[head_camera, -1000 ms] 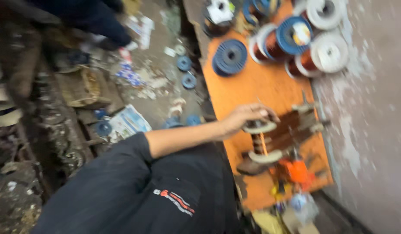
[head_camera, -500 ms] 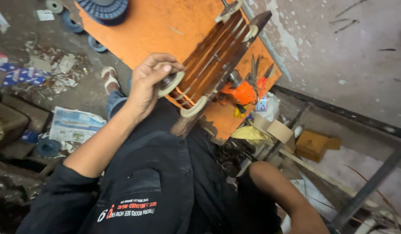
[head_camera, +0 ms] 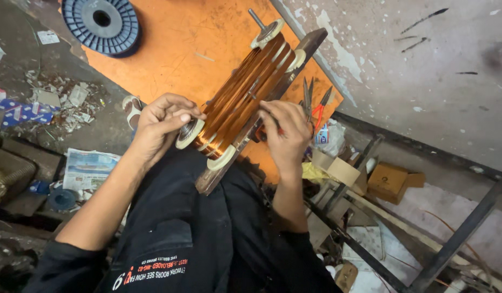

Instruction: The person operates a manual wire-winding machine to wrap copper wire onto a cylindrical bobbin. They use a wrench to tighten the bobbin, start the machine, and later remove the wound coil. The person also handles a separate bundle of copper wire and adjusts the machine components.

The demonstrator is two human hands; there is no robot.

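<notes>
Left hand (head_camera: 161, 127) grip pinching copper coil former (head_camera: 243, 92) end disc; right hand (head_camera: 286, 133) grasping its side (wooden base).

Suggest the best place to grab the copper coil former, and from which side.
Probably by its two ends. The copper coil former lies long and tilted over the orange board, with pale flange discs at the near end, giving edges to hold. The left hand takes the near-left end; the right hand comes from the right flank. Avoid squeezing the windings.
</notes>
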